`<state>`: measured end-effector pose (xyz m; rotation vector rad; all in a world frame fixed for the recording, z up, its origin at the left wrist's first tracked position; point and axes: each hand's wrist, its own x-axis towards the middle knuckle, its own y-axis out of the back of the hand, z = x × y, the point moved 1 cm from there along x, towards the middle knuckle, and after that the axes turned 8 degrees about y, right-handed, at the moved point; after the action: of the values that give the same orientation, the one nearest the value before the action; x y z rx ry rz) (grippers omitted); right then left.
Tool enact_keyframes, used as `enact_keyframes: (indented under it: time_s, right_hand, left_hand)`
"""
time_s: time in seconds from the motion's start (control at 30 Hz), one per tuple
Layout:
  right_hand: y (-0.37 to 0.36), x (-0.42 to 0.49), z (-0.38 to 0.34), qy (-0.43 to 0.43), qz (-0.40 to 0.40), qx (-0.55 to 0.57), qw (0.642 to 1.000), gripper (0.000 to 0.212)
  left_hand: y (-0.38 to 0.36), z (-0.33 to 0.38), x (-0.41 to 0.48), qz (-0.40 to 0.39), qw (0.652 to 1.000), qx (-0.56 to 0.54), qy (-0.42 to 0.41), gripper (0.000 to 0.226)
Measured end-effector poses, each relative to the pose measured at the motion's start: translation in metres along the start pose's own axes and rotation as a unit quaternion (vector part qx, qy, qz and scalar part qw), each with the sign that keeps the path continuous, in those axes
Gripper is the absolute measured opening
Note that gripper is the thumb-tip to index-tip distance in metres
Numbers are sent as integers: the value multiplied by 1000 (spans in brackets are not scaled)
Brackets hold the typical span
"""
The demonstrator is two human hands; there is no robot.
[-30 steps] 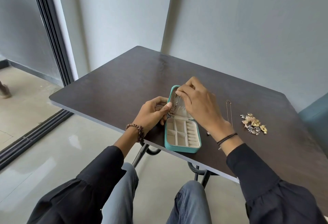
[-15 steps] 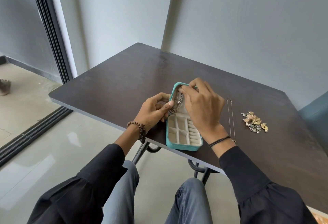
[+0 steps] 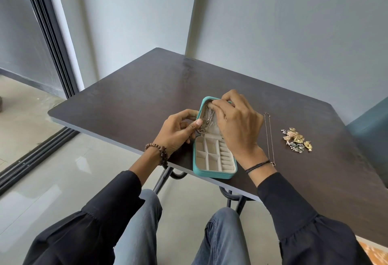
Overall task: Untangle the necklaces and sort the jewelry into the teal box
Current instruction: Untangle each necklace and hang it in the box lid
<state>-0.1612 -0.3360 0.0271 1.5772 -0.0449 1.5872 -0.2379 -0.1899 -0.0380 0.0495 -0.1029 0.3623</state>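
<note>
I am seeing the teal box (image 3: 214, 173) lying open at the near edge of the table (image 3: 126, 100), its lid standing up on the far side. My left hand (image 3: 176, 132) is curling round the lid's left edge, thumb pressing the chain necklace (image 3: 206, 119) inside it. My right hand (image 3: 237, 126) is pinching the chain's top with bent fingers. Right of the box, a thin necklace (image 3: 269, 138) is lying stretched out, with a jewelry pile (image 3: 296, 139) sitting beyond it
</note>
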Motion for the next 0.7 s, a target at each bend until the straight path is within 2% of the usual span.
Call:
enact_keyframes:
  time_s: [0.07, 0.17, 0.33, 0.47, 0.7]
  right_hand:
    - [-3, -4, 0, 13, -14, -22, 1000, 3]
    - [-6, -7, -2, 13, -30, -48, 998, 14]
    - [-1, -3, -3, 1, 10, -17, 1000, 8]
    - [0, -3, -5, 8, 10, -20, 1000, 20]
    - [-4, -7, -8, 30, -39, -42, 998, 6]
  left_hand:
    - [0, 0, -1, -3, 1000, 5, -2, 25]
    - [0, 0, -1, 1, 1000, 8, -5, 25]
    - [0, -1, 0, -4, 1000, -10, -7, 24]
    - [1, -1, 1, -7, 1000, -10, -9, 26]
    - [0, -1, 0, -3, 1000, -1, -8, 27]
